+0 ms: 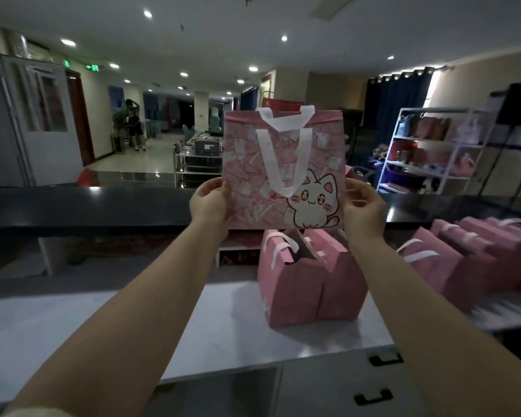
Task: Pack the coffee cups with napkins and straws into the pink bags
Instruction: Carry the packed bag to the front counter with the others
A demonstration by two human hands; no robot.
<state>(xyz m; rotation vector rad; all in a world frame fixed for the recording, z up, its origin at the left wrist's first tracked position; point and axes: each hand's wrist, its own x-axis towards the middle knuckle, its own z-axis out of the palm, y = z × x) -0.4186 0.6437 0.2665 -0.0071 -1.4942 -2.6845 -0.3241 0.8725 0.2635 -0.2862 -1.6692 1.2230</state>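
Observation:
I hold a flat pink bag with white handles and a cartoon cat up in front of me, above the counter. My left hand grips its lower left edge and my right hand grips its lower right edge. Below it on the white counter stand two pink bags side by side, their tops open and white handles up. What is inside them is hidden. No cups, napkins or straws show.
A pile of flat pink bags lies at the right of the counter. A dark raised ledge runs behind the counter. White shelves stand at the far right. A person stands far back left.

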